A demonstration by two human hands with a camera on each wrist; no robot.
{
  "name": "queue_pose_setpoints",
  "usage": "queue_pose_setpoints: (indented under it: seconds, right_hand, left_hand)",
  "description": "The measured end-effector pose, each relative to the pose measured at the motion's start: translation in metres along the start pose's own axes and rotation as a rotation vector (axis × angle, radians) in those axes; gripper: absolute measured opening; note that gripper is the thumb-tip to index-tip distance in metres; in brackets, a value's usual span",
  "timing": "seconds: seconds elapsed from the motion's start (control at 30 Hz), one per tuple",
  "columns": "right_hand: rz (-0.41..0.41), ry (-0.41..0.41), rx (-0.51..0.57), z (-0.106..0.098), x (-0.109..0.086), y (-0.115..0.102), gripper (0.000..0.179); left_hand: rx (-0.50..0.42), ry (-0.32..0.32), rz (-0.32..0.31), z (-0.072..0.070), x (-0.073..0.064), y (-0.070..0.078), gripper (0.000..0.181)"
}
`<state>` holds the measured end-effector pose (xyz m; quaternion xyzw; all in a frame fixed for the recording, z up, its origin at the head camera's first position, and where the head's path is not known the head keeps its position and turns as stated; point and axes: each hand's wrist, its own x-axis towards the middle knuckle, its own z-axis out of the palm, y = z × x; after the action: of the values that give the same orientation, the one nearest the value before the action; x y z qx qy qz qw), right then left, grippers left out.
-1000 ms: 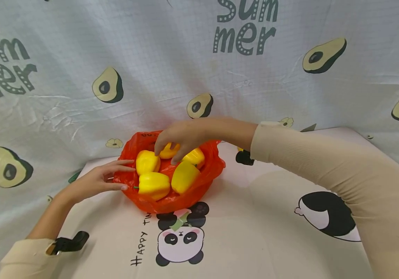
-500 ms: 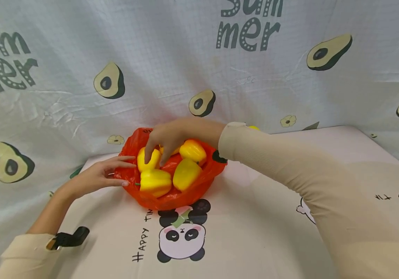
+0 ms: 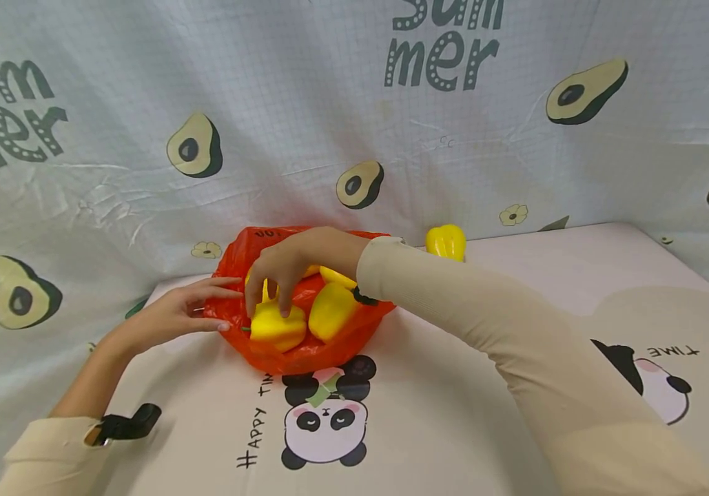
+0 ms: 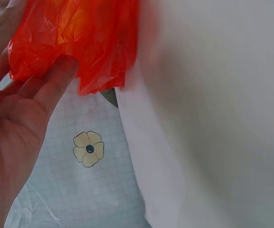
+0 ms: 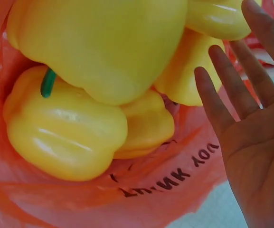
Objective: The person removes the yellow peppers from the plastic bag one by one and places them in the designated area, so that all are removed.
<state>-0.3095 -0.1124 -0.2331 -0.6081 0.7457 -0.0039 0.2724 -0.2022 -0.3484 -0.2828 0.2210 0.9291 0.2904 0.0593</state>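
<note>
A red plastic bag (image 3: pixel 304 363) lies open on the table with several yellow bell peppers inside. My right hand (image 3: pixel 295 258) reaches down over the bag, its fingertips close above the front-left bell pepper (image 3: pixel 276 332). In the right wrist view the fingers of this hand (image 5: pixel 258 142) are spread and hold nothing. Beside that pepper sits another bell pepper (image 3: pixel 332 313); those farther back are partly hidden under my right hand. My left hand (image 3: pixel 174 310) rests against the bag's left side. Its fingers (image 4: pixel 61 83) touch the thin red plastic (image 4: pixel 103 57).
One yellow bell pepper (image 3: pixel 446 242) stands outside the bag near the table's back edge, partly behind my right sleeve (image 3: pixel 472 296). The table cover (image 3: pixel 428 427) has printed pandas. A white curtain (image 3: pixel 292 103) with avocado prints hangs right behind the table.
My right hand has moved left and toward the front, from between the back peppers to over the front-left one. The pepper outside the bag has come into sight. My left hand stays in place.
</note>
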Motion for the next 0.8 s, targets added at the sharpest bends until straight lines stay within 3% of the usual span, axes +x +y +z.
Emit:
queue_pose_setpoints:
  seconds: [0.27,0.43,0.7,0.8]
  right_hand:
    - [0.073,-0.067,-0.045,0.006,0.000,0.004,0.074]
    - [0.094,-0.076,-0.080,0.010,0.004,0.006,0.080]
    - [-0.005,-0.010,-0.138,0.020,0.015,0.007,0.078]
    - [0.010,0.008,-0.124,0.022,0.015,0.007,0.077]
  left_hand:
    - [-0.010,-0.005,-0.017,-0.002,-0.001,0.003,0.048]
    - [-0.024,-0.006,-0.024,-0.001,-0.003,0.002,0.047]
    - [0.002,0.000,-0.015,0.000,-0.002,-0.001,0.044]
    - [0.019,0.014,-0.026,-0.002,-0.002,-0.002,0.044]
